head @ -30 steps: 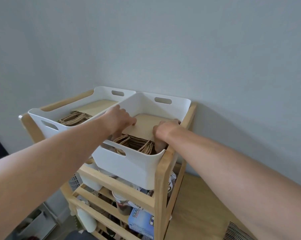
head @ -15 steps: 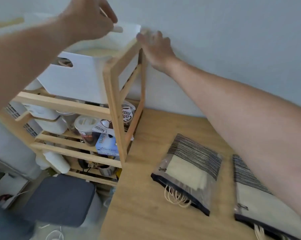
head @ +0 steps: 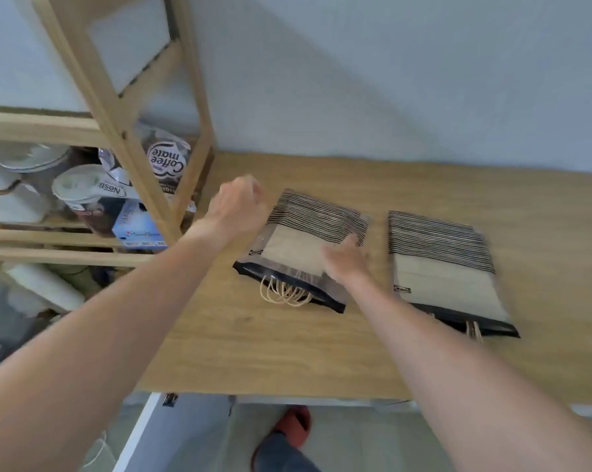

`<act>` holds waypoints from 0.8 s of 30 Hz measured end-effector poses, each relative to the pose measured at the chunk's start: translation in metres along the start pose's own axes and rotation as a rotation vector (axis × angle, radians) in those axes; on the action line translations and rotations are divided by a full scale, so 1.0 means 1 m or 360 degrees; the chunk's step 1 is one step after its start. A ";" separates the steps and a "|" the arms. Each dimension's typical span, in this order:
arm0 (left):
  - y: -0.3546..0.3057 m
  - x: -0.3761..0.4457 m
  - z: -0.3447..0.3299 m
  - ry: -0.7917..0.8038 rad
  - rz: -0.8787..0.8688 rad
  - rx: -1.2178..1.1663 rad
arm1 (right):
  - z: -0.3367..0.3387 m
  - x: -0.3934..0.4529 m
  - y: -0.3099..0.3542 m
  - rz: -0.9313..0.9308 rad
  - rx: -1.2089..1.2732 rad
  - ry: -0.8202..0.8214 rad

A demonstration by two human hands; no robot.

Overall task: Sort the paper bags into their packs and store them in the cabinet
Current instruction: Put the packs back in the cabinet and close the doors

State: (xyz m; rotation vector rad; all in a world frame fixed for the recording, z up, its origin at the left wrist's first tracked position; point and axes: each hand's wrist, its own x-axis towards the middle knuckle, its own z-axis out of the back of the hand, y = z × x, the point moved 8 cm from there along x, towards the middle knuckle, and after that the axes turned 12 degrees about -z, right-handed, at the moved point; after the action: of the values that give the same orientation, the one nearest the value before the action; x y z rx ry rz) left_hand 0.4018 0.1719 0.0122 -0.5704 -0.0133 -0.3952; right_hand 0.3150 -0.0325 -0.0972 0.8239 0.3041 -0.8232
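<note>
Two clear packs of paper bags lie flat on the wooden table (head: 287, 356). Each has a black-striped top and a black bottom edge. Cord handles stick out of the left pack (head: 289, 247) at its near edge. The right pack (head: 441, 270) lies apart from it, untouched. My right hand (head: 344, 262) rests with straight fingers on the left pack's right half. Just above that pack's far-left corner hovers my left hand (head: 238, 206), fingers loosely curled and holding nothing. The picture is blurred by motion.
A wooden shelf rack (head: 117, 114) stands at the table's left end. It holds a Coffee mate bag (head: 168, 161), a Nestlé tin (head: 86, 192) and a blue box (head: 137, 231). My foot in a red slipper (head: 294, 424) is on the floor below the table's near edge.
Both hands left the white bins on top of the rack and came down to the table. My view swung from the rack top to the two packs.
</note>
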 end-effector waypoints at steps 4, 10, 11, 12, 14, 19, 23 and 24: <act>0.048 -0.042 -0.108 0.0359 0.0292 0.0029 | -0.008 -0.003 -0.037 0.0034 0.0068 -0.0170; 0.035 -0.052 -0.126 -0.0023 0.0305 0.0466 | -0.011 -0.001 -0.038 0.0234 -0.0138 -0.0619; 0.030 -0.057 -0.129 -0.0055 0.0288 0.0563 | -0.013 -0.003 -0.038 0.0284 -0.0194 -0.0680; 0.029 -0.064 -0.132 -0.0064 0.0300 0.0636 | -0.014 -0.004 -0.037 0.0320 -0.0229 -0.0707; 0.029 -0.075 -0.140 -0.0062 0.0340 0.0719 | -0.016 -0.003 -0.037 0.0383 -0.0271 -0.0701; 0.027 -0.092 -0.143 -0.0123 0.0274 0.0795 | -0.018 -0.015 -0.034 0.0713 -0.0522 -0.0776; 0.016 -0.124 -0.142 -0.0112 0.0364 0.0615 | -0.022 -0.045 -0.054 0.0824 -0.0586 -0.0888; 0.013 -0.136 -0.142 -0.0123 0.0393 0.0553 | -0.024 -0.054 -0.062 0.0840 -0.0614 -0.0914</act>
State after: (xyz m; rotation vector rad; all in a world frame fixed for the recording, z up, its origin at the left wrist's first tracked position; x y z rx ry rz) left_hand 0.2672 0.1565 -0.1306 -0.2387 -0.0836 -0.1247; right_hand 0.2348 -0.0106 -0.1167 0.2560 -0.2561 -0.4489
